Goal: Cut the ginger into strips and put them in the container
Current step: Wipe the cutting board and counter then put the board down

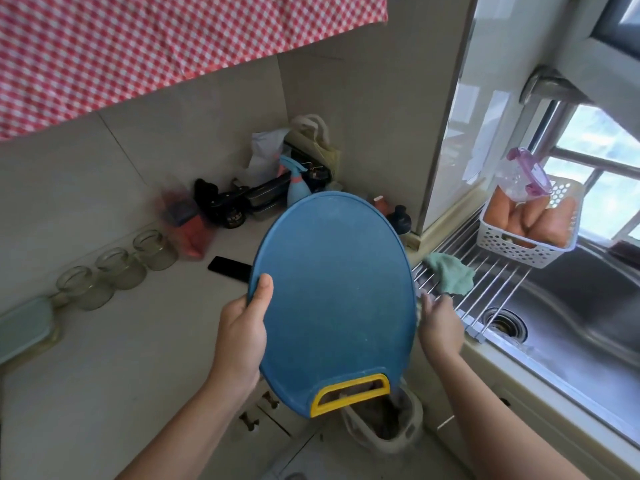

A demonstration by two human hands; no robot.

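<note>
A red-checked cloth (pixel 138 39) hangs across the top left, above the pale worktop (pixel 121 358). At the worktop's left edge sits a container with a teal lid (pixel 24 327), and three glass jars (pixel 121 268) lie in a row along the tiled back wall beside it. A black phone (pixel 230 268) lies flat farther along. The back corner is crowded with bags, dark bottles and a blue spray bottle (pixel 298 183). In the middle a person holds a blue oval cutting board (pixel 332 289) up off the worktop, tilted, with its yellow handle (pixel 349 393) lowest, over a bin (pixel 384 434) on the floor. The left hand (pixel 242 336) grips the board's left rim, thumb laid on the top face. The right hand (pixel 440 327) is against the right rim, its fingers partly behind the board, so I cannot tell how it closes. Where the ginger is I cannot tell. To the right, a green cloth (pixel 450 277) lies on a metal rack (pixel 491 289) over the steel sink (pixel 571 323). A white perforated basket (pixel 519 251) of carrots (pixel 533 220) stands at the rack's far end, under the window (pixel 606 168).
</note>
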